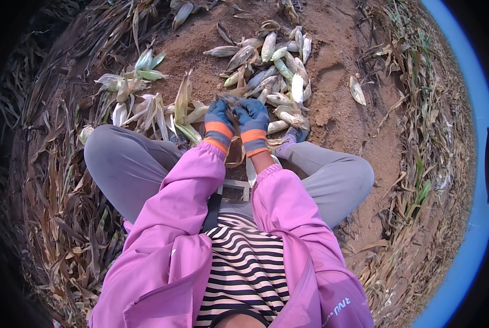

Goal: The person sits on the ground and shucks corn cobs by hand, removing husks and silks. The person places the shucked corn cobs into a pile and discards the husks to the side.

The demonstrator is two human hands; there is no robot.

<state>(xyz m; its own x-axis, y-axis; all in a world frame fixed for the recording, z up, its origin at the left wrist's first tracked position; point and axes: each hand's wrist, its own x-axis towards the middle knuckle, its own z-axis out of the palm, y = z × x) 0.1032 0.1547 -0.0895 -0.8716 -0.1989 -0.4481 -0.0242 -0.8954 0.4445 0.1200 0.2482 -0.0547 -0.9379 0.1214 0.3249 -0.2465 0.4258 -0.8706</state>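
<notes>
My left hand [218, 117] and my right hand [252, 119], both in blue-grey work gloves with orange-striped cuffs, are close together between my bent knees. A dry brown corn husk [229, 101] is pinched between their fingers; most of it is hidden by the gloves. Just beyond my right hand lies a heap of corn ears [269, 78], many still in pale husks. A whitish ear [297, 88] stands out on its near side. Peeled-back husks [154, 110] spread over the ground to the left of my left hand.
Dry corn stalks and leaves [76, 229] cover the ground on the left. Another band of stalks [420, 123] runs along the right. A single husked ear [356, 91] lies on the bare reddish soil [334, 102]. Beneath me is a light slatted seat [236, 187].
</notes>
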